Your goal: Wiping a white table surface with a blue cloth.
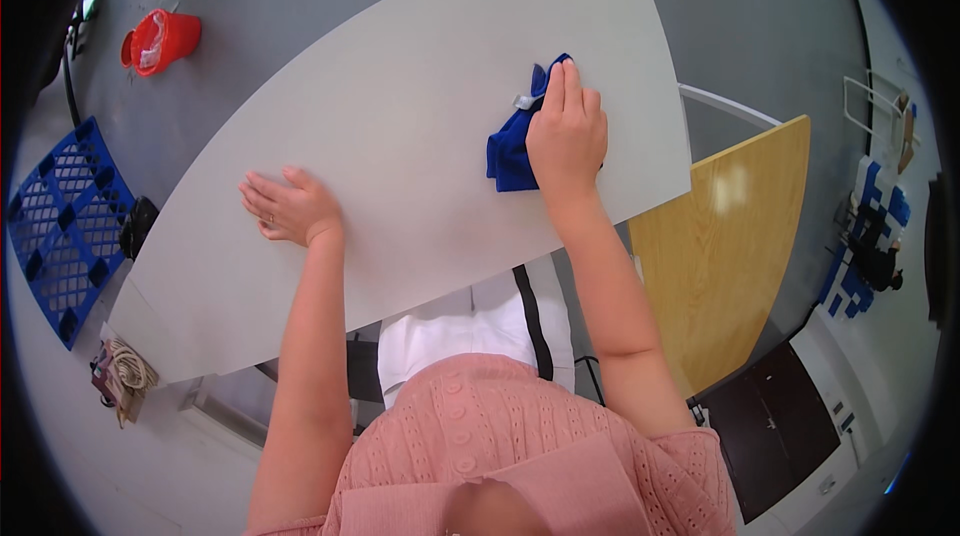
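A crumpled blue cloth (512, 158) with a small white tag (522, 102) lies on the white tabletop (420, 126), right of its middle. My right hand (568, 141) rests over the cloth's right side, holding it against the surface. Two of its fingers stretch forward along the fabric; the palm hides part of the cloth. Over on the left, my left hand (292, 208) lies on the tabletop, fingers extended and nothing in it. A ring (270, 220) shows on one finger.
Beyond the table's curved far edge, a red bucket (166, 40) stands on the floor. A blue plastic pallet (72, 226) is at the left, with a coil of rope (130, 368) nearby. A wooden panel (720, 256) adjoins the right side. Dark doors (775, 426) are lower right.
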Action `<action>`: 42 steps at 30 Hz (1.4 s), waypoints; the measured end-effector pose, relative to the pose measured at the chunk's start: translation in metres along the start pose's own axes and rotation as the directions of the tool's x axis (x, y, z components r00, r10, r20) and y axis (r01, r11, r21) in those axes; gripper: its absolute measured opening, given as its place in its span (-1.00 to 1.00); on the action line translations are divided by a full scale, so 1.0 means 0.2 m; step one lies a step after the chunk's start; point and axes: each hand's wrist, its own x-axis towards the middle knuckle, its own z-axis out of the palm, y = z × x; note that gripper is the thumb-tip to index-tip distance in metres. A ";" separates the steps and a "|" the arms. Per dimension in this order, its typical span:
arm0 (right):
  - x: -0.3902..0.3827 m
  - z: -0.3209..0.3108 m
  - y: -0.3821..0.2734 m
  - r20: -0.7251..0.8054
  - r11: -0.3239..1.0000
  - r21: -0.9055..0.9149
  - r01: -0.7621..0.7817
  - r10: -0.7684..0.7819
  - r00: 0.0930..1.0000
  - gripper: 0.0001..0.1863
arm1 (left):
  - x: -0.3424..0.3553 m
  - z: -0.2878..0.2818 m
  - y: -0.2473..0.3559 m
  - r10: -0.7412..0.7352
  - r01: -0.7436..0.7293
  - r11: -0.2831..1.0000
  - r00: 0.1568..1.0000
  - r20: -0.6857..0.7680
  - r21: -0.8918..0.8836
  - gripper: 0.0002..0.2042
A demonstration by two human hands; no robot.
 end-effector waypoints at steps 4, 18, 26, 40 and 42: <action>-0.09 -0.02 -0.03 -0.007 0.999 0.033 0.001 0.000 1.000 -0.49 | 0.00 0.01 -0.01 -0.004 0.004 1.000 1.000 -0.027 -0.001 -0.39; -0.07 -0.02 -0.03 0.006 1.000 0.002 0.020 -0.020 1.000 -0.59 | 0.01 0.02 -0.02 -0.003 0.004 1.000 1.000 -0.024 0.025 -0.40; -0.12 -0.02 -0.06 0.030 1.000 0.018 0.007 -0.007 1.000 -0.58 | 0.00 0.02 -0.02 -0.011 0.011 1.000 1.000 -0.025 0.016 -0.39; -0.01 0.00 -0.05 -0.039 0.999 -0.038 -0.005 0.004 0.999 -0.52 | 0.01 0.00 -0.01 0.009 -0.009 1.000 1.000 -0.013 0.004 -0.39; -0.02 -0.01 -0.05 -0.002 1.000 -0.009 -0.009 0.009 1.000 -0.54 | -0.01 -0.01 0.00 0.000 0.000 1.000 1.000 -0.004 -0.004 -0.39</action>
